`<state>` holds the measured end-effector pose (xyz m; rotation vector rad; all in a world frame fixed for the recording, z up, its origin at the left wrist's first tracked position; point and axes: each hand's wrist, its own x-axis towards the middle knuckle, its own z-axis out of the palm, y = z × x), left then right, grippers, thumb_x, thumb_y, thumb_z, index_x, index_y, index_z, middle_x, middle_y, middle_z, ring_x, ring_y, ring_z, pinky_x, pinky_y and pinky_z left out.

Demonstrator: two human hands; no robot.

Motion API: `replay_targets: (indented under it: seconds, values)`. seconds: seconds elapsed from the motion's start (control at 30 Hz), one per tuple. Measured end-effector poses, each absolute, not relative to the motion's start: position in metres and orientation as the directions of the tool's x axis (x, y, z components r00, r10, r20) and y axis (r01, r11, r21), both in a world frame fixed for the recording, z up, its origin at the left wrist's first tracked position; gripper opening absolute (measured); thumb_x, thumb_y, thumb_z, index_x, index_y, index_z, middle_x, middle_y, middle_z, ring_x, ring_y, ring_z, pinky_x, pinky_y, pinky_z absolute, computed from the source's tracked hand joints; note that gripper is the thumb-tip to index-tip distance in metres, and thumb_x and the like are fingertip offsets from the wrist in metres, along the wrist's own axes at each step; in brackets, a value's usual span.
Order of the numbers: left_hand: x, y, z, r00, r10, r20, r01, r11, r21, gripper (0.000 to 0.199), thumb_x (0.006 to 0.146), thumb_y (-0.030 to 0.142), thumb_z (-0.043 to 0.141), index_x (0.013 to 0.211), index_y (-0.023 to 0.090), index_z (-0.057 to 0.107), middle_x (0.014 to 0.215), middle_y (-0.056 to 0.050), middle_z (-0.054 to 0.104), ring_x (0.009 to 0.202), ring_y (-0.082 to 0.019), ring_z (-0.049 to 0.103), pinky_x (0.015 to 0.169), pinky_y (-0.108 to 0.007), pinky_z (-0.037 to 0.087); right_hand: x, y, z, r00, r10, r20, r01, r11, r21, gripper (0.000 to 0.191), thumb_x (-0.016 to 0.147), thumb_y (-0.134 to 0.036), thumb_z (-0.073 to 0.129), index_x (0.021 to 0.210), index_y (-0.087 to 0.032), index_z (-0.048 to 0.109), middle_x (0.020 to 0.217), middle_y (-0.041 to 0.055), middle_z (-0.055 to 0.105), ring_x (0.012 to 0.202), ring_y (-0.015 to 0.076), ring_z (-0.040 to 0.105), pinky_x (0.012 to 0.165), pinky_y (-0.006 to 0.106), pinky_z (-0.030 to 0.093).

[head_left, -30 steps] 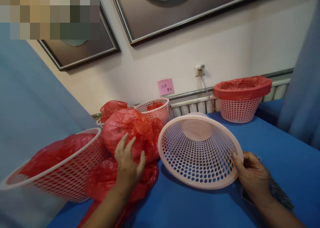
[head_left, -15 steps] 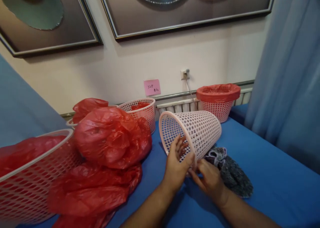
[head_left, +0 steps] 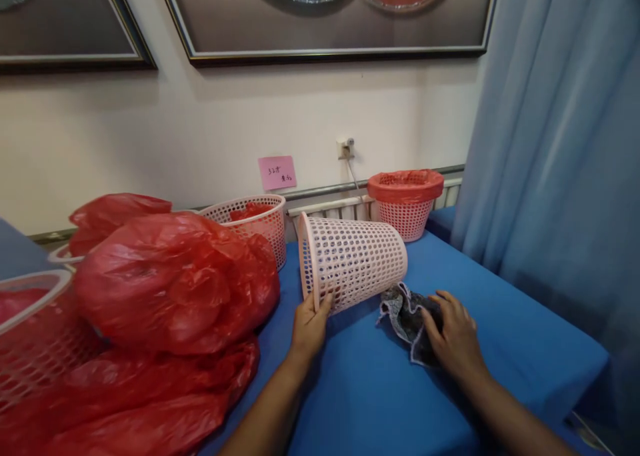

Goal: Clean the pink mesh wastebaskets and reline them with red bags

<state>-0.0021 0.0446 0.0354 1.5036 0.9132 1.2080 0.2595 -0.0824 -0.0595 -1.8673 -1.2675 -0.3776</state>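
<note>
A pink perforated basket (head_left: 357,259) lies tilted on its side on the blue-covered table (head_left: 370,389), its mouth facing left. My left hand (head_left: 311,323) grips the lower edge of its rim, thumb outside and the other fingers partly hidden inside. To the right, my right hand (head_left: 455,336) is on a dark grey cloth with a pale edge (head_left: 407,319), its thumb and fingers round the right part of the cloth, which lies crumpled on the table.
Red plastic bags (head_left: 175,283) are heaped at the left, beside a large pink basket (head_left: 45,329). Behind stand a basket with red plastic inside (head_left: 270,226) and a red-lined basket (head_left: 407,219). A blue curtain (head_left: 550,143) hangs at the right.
My right hand has left the basket rim and moved right onto the cloth. The basket has turned so its side faces me more. The view has shifted right.
</note>
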Motion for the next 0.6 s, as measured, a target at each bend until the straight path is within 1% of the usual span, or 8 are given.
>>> replay_targets:
  seconds: [0.1,0.17,0.27,0.33,0.4,0.47,0.5,0.6]
  values:
    - [-0.012,0.051,0.013,0.244,0.934,0.263,0.028,-0.278,0.960,0.057,0.079,0.062,0.076,0.111,0.014,0.080,0.118,-0.013,0.082,0.115,-0.033,0.074,0.109,-0.051,0.054,0.260,-0.081,-0.059,0.468,0.707,0.530,0.855,-0.210,-0.475,0.045,0.104,-0.049,0.043,0.125,-0.018,0.068,0.141,0.0182,0.063,0.129,0.0370,0.059,0.105,0.059,0.049]
    - [-0.017,0.057,0.000,0.249,0.931,0.266,0.063,-0.289,0.955,0.056,0.079,0.062,0.075,0.107,0.014,0.081,0.113,-0.014,0.083,0.111,-0.034,0.076,0.106,-0.052,0.056,0.246,-0.079,-0.057,0.387,0.802,0.455,0.887,-0.188,-0.423,0.046,0.100,-0.052,0.052,0.131,-0.023,0.070,0.149,0.0165,0.058,0.136,0.0379,0.054,0.107,0.059,0.048]
    - [-0.022,0.061,-0.010,0.264,0.925,0.275,0.120,-0.314,0.942,0.052,0.082,0.058,0.073,0.105,0.012,0.081,0.107,-0.013,0.084,0.105,-0.033,0.078,0.101,-0.051,0.059,0.222,-0.074,-0.054,0.246,0.900,0.359,0.943,-0.136,-0.305,0.054,0.091,-0.052,0.069,0.142,-0.034,0.065,0.161,0.0150,0.048,0.144,0.0438,0.047,0.106,0.065,0.046]
    - [-0.025,0.060,-0.011,0.277,0.915,0.294,0.161,-0.345,0.925,0.048,0.086,0.054,0.070,0.106,0.012,0.081,0.106,-0.012,0.084,0.103,-0.032,0.078,0.099,-0.048,0.060,0.216,-0.069,-0.052,0.197,0.937,0.289,0.961,-0.126,-0.247,0.049,0.092,-0.038,0.068,0.141,-0.036,0.066,0.160,0.0147,0.051,0.138,0.0426,0.053,0.104,0.064,0.047]
    - [-0.028,0.056,-0.009,0.297,0.901,0.316,0.203,-0.383,0.901,0.043,0.089,0.050,0.068,0.108,0.013,0.081,0.105,-0.010,0.084,0.099,-0.031,0.078,0.095,-0.045,0.061,0.220,-0.063,-0.052,0.161,0.960,0.229,0.964,-0.103,-0.246,0.045,0.092,-0.019,0.061,0.133,-0.031,0.073,0.151,0.0148,0.060,0.125,0.0353,0.063,0.103,0.054,0.050]
    - [-0.030,0.050,-0.006,0.320,0.885,0.339,0.241,-0.422,0.874,0.040,0.089,0.046,0.069,0.110,0.015,0.080,0.103,-0.009,0.084,0.095,-0.030,0.078,0.091,-0.042,0.062,0.229,-0.061,-0.053,0.130,0.967,0.219,0.944,-0.054,-0.326,0.047,0.085,-0.008,0.057,0.125,-0.026,0.077,0.137,0.0134,0.069,0.114,0.0291,0.068,0.102,0.044,0.053]
    - [-0.030,0.047,-0.004,0.327,0.876,0.353,0.257,-0.442,0.860,0.038,0.089,0.045,0.070,0.110,0.015,0.080,0.103,-0.009,0.084,0.094,-0.030,0.078,0.090,-0.041,0.061,0.234,-0.061,-0.053,0.130,0.962,0.240,0.916,-0.024,-0.400,0.046,0.084,-0.009,0.056,0.121,-0.024,0.078,0.130,0.0119,0.073,0.112,0.0274,0.070,0.102,0.041,0.053]
    - [-0.030,0.038,0.003,0.315,0.853,0.416,0.278,-0.502,0.819,0.036,0.091,0.042,0.067,0.113,0.017,0.079,0.108,-0.009,0.083,0.100,-0.030,0.077,0.094,-0.041,0.059,0.243,-0.068,-0.047,0.264,0.894,0.362,0.731,0.060,-0.680,0.037,0.090,-0.021,0.055,0.121,-0.024,0.075,0.121,0.0081,0.075,0.111,0.0256,0.071,0.101,0.040,0.055]
